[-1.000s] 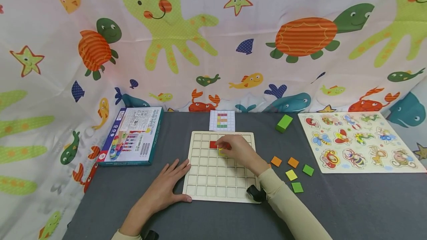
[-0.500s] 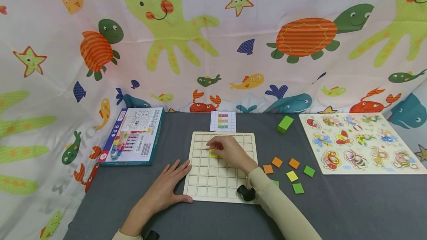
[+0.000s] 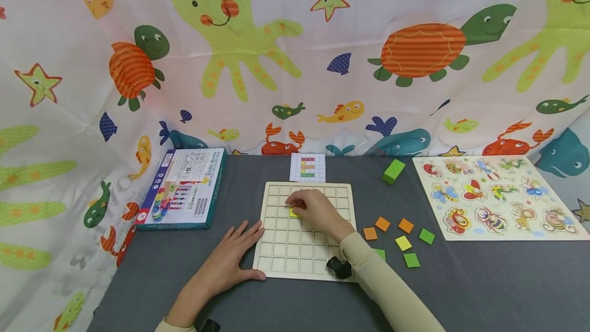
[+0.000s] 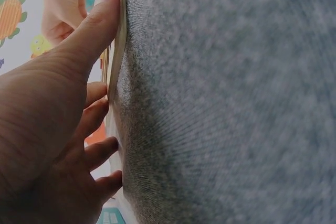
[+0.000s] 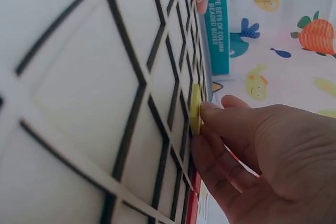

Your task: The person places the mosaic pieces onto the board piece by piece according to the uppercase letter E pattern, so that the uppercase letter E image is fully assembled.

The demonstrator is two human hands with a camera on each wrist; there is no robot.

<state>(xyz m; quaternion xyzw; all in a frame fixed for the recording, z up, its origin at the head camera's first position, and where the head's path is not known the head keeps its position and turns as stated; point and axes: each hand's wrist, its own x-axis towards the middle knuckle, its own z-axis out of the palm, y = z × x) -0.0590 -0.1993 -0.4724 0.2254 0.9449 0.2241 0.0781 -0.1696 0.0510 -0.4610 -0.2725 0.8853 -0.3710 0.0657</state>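
Observation:
A cream grid board (image 3: 286, 265) lies on the grey table. My right hand (image 3: 318, 211) is over its upper part, thumb and fingers pinching a small yellow square tile (image 3: 293, 213). In the right wrist view that yellow tile (image 5: 195, 109) sits at the grid with the thumb and fingertips on it. A red tile (image 5: 193, 207) shows on the board beside the fingers there; the hand covers it in the head view. My left hand (image 3: 230, 252) rests at the board's left edge, fingers spread and thumb at the near corner; the left wrist view shows this thumb (image 4: 97, 24) against the rim.
Loose orange (image 3: 382, 224), yellow (image 3: 403, 243) and green (image 3: 412, 260) tiles lie right of the board. Behind it is a paper pattern card (image 3: 318, 168). A green block (image 3: 393, 171) and an insect puzzle board (image 3: 502, 199) are at right, a flat box (image 3: 189, 188) at left.
My right hand has shifted left across the board with the yellow tile, then stayed nearly still over the last half second. My left hand has kept its place.

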